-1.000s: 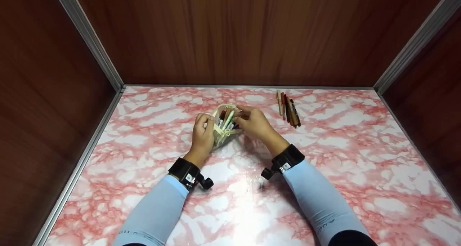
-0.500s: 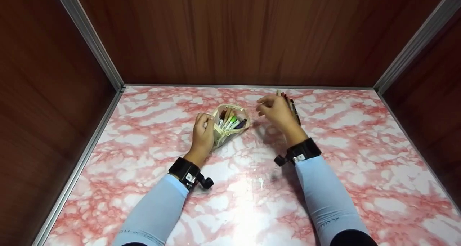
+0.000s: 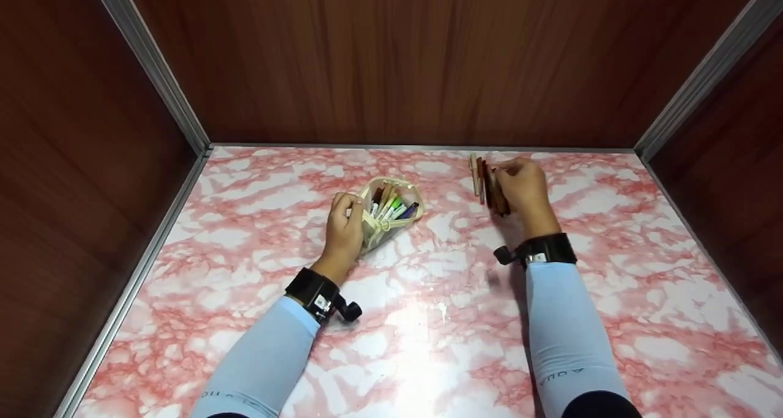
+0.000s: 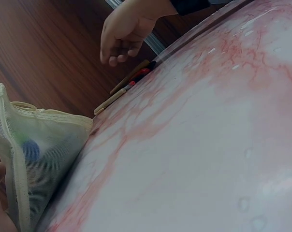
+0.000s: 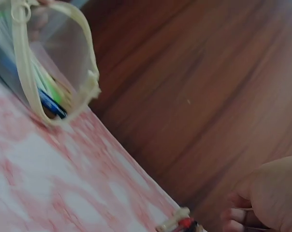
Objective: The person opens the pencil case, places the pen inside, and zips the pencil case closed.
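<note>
My left hand [image 3: 347, 225] grips the left rim of a cream mesh zip pouch [image 3: 382, 235], which stands with its mouth open on the table. Several pens and markers [image 3: 388, 209] lean inside it, with green, blue and brown ones showing. In the left wrist view the pouch's see-through side [image 4: 56, 154] faces me. My right hand [image 3: 523, 185] is over a row of brown, red and black pens [image 3: 481, 179] lying on the table and covers part of them. The left wrist view shows that hand's fingers [image 4: 118, 59] loosely curled above the pens, with nothing seen between them.
The table [image 3: 422, 344] has a red and white marbled top. Brown wood-patterned panels [image 3: 391, 63] enclose its back and sides, with metal strips [image 3: 147, 246] along the edges. Both wrists wear black camera bands [image 3: 546, 248].
My right hand has left the pouch's mouth and moved right to the pens lying on the table. The left hand has kept its hold on the pouch.
</note>
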`<control>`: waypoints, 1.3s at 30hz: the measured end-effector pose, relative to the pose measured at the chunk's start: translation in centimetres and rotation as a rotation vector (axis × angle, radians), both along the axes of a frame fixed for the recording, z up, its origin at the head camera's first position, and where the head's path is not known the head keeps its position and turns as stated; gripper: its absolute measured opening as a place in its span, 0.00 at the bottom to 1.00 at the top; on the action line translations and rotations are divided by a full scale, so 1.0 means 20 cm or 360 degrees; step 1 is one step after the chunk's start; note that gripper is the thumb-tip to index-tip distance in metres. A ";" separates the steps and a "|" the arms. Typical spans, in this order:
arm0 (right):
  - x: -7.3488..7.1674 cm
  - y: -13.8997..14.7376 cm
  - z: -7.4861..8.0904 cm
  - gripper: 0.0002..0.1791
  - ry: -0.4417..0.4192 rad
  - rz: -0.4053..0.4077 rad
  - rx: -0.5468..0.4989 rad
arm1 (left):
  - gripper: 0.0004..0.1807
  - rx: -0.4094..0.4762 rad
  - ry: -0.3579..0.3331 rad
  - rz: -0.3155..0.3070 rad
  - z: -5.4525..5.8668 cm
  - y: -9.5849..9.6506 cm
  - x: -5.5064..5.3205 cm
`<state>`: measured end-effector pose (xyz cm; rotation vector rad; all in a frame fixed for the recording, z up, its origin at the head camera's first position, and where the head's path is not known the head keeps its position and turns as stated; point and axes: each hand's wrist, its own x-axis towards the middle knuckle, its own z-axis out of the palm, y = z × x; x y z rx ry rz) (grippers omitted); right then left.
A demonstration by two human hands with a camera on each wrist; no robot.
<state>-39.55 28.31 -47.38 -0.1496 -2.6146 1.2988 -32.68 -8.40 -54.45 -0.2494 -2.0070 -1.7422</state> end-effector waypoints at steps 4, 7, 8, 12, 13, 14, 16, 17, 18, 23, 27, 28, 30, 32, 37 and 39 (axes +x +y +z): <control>0.01 0.06 -0.03 0.20 -0.0038 0.0012 0.0053 | 0.09 0.0013 -0.0016 -0.0003 0.00 0.00 0.00; 0.02 0.08 -0.06 0.23 -0.0145 0.0071 0.0081 | 0.09 0.0016 -0.0018 -0.0001 0.00 0.00 0.00; 0.02 0.09 -0.06 0.24 -0.0184 0.0094 0.0098 | 0.09 0.0020 -0.0018 -0.0002 0.00 0.00 0.00; 0.02 0.10 -0.08 0.27 -0.0313 0.0167 0.0132 | 0.08 0.0032 -0.0023 0.0003 0.00 0.00 0.01; 0.02 0.10 -0.09 0.27 -0.0325 0.0176 0.0156 | 0.08 0.0035 -0.0025 0.0002 0.01 0.00 0.01; 0.02 0.10 -0.09 0.27 -0.0339 0.0185 0.0167 | 0.08 0.0040 -0.0028 0.0000 0.01 0.00 0.01; 0.01 0.09 -0.09 0.27 -0.0354 0.0198 0.0188 | 0.08 0.0037 -0.0031 -0.0001 0.01 0.01 0.01; 0.01 0.09 -0.09 0.27 -0.0359 0.0202 0.0192 | 0.08 0.0037 -0.0031 -0.0001 0.01 0.01 0.01; 0.01 0.09 -0.09 0.28 -0.0358 0.0207 0.0205 | 0.08 0.0038 -0.0031 -0.0005 0.01 0.00 0.01; 0.01 0.09 -0.09 0.31 -0.0386 0.0196 0.0161 | 0.10 0.0006 -0.0017 0.0000 0.01 0.00 0.00; 0.01 0.09 -0.09 0.26 -0.0430 0.0170 0.0128 | 0.10 -0.0032 -0.0003 0.0006 0.00 0.00 0.00; 0.01 0.09 -0.09 0.23 -0.0436 0.0169 0.0120 | 0.10 -0.0036 0.0000 0.0009 0.00 0.00 0.00; 0.01 0.10 -0.09 0.20 -0.0448 0.0145 0.0121 | 0.10 -0.0042 0.0003 0.0013 0.01 0.00 0.00; 0.02 0.10 -0.08 0.20 -0.0465 0.0128 0.0119 | 0.11 -0.0042 0.0004 0.0013 0.00 0.00 0.00; 0.03 0.12 -0.06 0.19 -0.0517 0.0056 0.0143 | 0.11 -0.0037 -0.0001 0.0016 0.00 0.00 -0.01; 0.04 0.13 -0.06 0.18 -0.0487 0.0031 0.0212 | 0.11 -0.0038 -0.0006 0.0018 0.00 0.00 0.00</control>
